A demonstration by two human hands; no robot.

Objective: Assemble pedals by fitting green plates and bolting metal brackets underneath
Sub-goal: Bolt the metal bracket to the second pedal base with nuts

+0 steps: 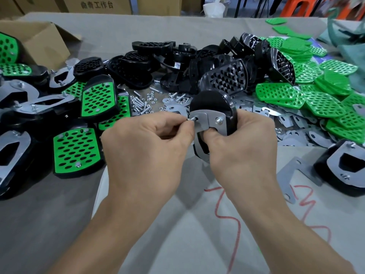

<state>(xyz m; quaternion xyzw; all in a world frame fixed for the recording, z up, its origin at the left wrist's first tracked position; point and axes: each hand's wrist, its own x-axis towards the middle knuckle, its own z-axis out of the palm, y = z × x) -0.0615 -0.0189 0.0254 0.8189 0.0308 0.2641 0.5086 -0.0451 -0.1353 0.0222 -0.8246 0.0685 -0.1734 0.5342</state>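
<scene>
A black pedal (209, 101) is held upright above the table with its underside towards me. A metal bracket (209, 119) lies on that underside, and two bolt ends poke through it. My right hand (245, 147) grips the pedal and bracket, thumb pressed under the bracket. My left hand (146, 147) pinches a small nut at the left bolt end (192, 119). The pedal's front face is hidden.
Finished pedals with green plates (97, 99) lie heaped on the left beside a cardboard box (45, 42). Bare black pedals (223, 76) are piled at the back, loose green plates (324, 99) and brackets (296, 123) on the right, and bolts and nuts (142, 103) in the middle.
</scene>
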